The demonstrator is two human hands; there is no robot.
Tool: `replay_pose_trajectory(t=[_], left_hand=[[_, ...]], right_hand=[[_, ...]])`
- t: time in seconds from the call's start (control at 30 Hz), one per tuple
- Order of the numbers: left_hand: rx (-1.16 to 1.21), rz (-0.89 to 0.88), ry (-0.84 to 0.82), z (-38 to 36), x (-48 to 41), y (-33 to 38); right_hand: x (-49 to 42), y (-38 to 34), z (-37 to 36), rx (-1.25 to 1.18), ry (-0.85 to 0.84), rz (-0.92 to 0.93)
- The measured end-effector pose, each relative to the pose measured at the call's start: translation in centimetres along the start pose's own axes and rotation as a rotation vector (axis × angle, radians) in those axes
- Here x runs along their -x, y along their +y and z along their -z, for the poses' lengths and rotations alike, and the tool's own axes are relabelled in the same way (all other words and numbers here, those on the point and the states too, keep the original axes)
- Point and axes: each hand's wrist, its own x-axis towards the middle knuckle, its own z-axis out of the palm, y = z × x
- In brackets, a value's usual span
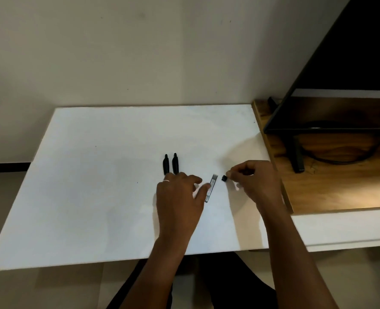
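Note:
Two black pens (170,164) lie side by side on the white table (95,186), tips pointing away from me. A slim clear case (211,188) lies to their right. My left hand (180,197) rests on the table between them, fingers spread; its fingertips cover the pens' near ends and its thumb touches the case's left edge. My right hand (253,181) hovers right of the case, its thumb and forefinger pinching a small black cap (224,178).
A wooden board (340,188) lies along the table's right side, carrying a dark monitor (351,63) on a stand with a black cable. A plain wall stands behind the table. My legs show below the front edge.

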Motion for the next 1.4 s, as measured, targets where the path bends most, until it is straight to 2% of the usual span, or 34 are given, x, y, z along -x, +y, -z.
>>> replay_pose_trajectory(t=[0.1,0.2,0.43,0.53,0.6,0.67,0.77,0.97,1.1,1.3,1.4], left_hand=[[-0.142,0.010,-0.102,-0.9,0.2,0.0],[-0.217,0.010,-0.132,-1.5,0.4,0.3],[-0.155,0.081,-0.113,-1.9,0.6,0.7],[-0.084,0.099,-0.049,-1.5,0.3,0.6],[-0.042,0.091,0.006,-1.3,0.1,0.7],[-0.001,0.093,0.037,-1.1,0.1,0.6],[0.011,0.113,0.050,-0.9,0.1,0.4],[0.020,0.050,0.068,-0.6,-0.1,0.2],[0.188,0.058,0.055,0.1,-0.3,-0.6],[0.638,0.295,-0.122,0.4,-1.0,-1.3],[0.764,0.405,-0.158,0.7,-1.3,-1.6]], right_hand=[[0.4,-0.3,-1.1,0.150,-0.013,0.048],[0.5,-0.5,-1.6,0.236,0.010,0.096],[0.4,-0.4,-1.8,0.257,-0.029,0.065],[0.0,-0.4,-1.0,-0.063,-0.045,-0.056],[0.0,-0.7,-0.5,-0.392,-0.132,-0.155],[0.2,-1.1,-0.2,-0.592,-0.210,-0.212],[0.5,-1.6,-0.2,-0.666,-0.270,-0.253],[0.4,-1.6,0.1,-0.726,-0.308,-0.189],[0.4,-1.7,0.1,-0.765,-0.342,-0.176],[0.4,-1.7,0.1,-0.807,-0.387,-0.116],[0.6,-1.9,-0.1,-0.812,-0.419,-0.066]])
